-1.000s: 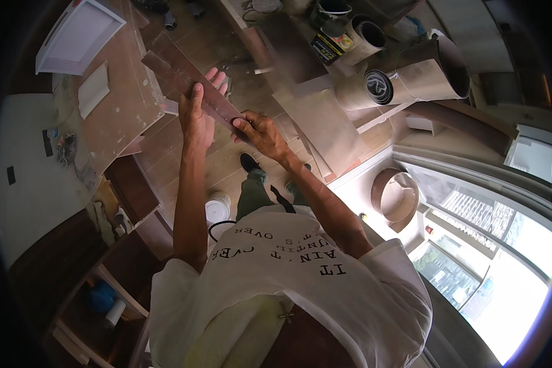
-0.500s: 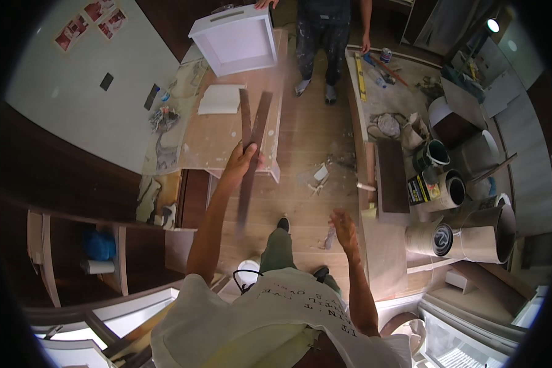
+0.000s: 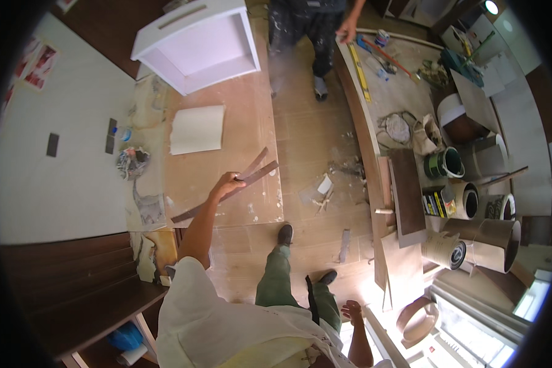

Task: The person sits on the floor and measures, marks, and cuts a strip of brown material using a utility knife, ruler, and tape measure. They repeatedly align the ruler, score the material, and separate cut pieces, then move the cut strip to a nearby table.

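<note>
My left hand (image 3: 228,183) is closed around two thin dark brown strips (image 3: 262,172), one long and one shorter, which fan apart past my fingers. The long strip slants from lower left to upper right over the near part of a light wooden worktop (image 3: 227,162). A white sheet (image 3: 197,130) lies flat on that worktop, beyond my hand. Low at the right, beside my leg, hangs my right hand (image 3: 352,310); its fingers are loosely bent and apart, with nothing visible in them.
A white drawer box (image 3: 196,46) stands at the worktop's far end. Another person (image 3: 316,30) stands beyond, a hand near the right-hand bench. On that bench are a yellow level (image 3: 359,72), a dark board (image 3: 406,193) and several buckets. Scraps (image 3: 325,185) litter the floor between.
My left hand has swung the strips down and left, from near upright to slanting. My right hand has dropped nearer my body. The view has shifted closer to the worktop.
</note>
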The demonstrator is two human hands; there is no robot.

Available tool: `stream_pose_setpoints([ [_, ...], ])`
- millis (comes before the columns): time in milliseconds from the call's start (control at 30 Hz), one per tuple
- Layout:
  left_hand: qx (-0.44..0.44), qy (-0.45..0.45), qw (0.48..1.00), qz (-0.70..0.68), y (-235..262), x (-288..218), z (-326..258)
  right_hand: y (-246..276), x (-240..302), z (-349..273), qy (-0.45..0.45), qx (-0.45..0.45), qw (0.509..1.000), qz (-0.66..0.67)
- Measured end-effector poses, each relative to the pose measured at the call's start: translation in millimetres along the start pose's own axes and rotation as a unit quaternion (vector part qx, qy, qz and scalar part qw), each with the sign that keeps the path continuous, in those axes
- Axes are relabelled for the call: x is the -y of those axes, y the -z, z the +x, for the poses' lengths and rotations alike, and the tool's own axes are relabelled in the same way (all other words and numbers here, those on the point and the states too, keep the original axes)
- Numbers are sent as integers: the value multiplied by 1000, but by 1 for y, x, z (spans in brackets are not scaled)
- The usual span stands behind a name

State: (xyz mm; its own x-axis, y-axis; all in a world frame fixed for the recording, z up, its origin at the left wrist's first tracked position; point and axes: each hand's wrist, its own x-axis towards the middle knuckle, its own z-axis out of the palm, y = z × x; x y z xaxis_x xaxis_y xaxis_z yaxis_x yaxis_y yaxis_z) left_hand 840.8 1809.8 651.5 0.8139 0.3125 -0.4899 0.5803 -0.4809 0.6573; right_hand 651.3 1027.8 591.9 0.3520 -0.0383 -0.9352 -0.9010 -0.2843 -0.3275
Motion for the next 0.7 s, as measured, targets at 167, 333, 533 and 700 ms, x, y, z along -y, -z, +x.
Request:
stream_pose_setpoints([
  [167, 46, 8, 995, -89, -31, 20, 64, -45, -23, -20, 3, -86, 994, 67],
  [333, -23, -9, 993, 119, -42, 108, 104, -48, -19, 9, 158, -7, 967, 200],
  [533, -32, -81, 982, 168, -45, 88, 115, -51, 15, 9, 160, -142, 976, 48],
  [700, -50, -86, 977, 191, -51, 75, 99, 16, 18, 23, 152, -227, 962, 4],
])
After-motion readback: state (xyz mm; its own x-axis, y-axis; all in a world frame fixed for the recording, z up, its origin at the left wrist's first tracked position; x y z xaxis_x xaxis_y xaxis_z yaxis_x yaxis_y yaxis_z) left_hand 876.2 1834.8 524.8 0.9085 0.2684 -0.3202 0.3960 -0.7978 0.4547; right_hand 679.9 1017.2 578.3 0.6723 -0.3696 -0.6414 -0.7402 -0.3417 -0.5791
